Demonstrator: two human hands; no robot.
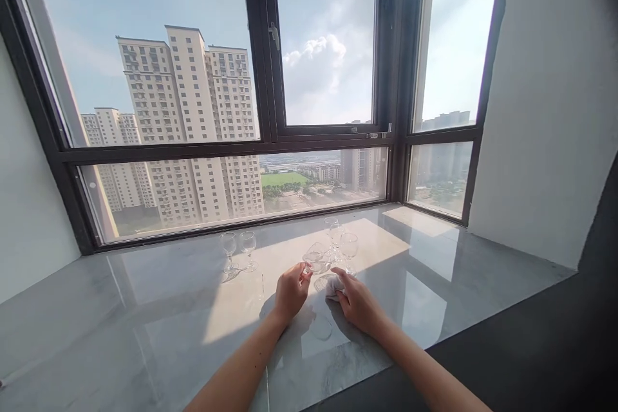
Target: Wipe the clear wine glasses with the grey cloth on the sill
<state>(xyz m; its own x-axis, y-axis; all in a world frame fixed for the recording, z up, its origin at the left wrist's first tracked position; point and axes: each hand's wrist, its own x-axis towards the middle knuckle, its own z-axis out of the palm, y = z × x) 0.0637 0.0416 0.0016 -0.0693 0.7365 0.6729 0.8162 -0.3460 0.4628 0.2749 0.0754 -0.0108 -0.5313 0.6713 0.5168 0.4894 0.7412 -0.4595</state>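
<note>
My left hand (292, 290) is closed on a clear stemmed wine glass (317, 256), which is tilted with its bowl pointing away to the right. A bunched white cloth (333, 287) is gripped in my right hand (358, 299), just below and right of that glass. Behind my hands stand two more stemmed glasses, a nearer one (348, 246) and a farther one (331, 229); they partly overlap in view. To the left, another pair stands upright side by side, a left glass (228, 246) and a right glass (248, 244).
The glossy grey marble sill (159, 309) runs beneath everything, with a bright sunlit patch and reflections. Dark window frames (323, 141) bound its back. A white wall (541, 141) closes off the right side, and the sill's front edge drops away at lower right.
</note>
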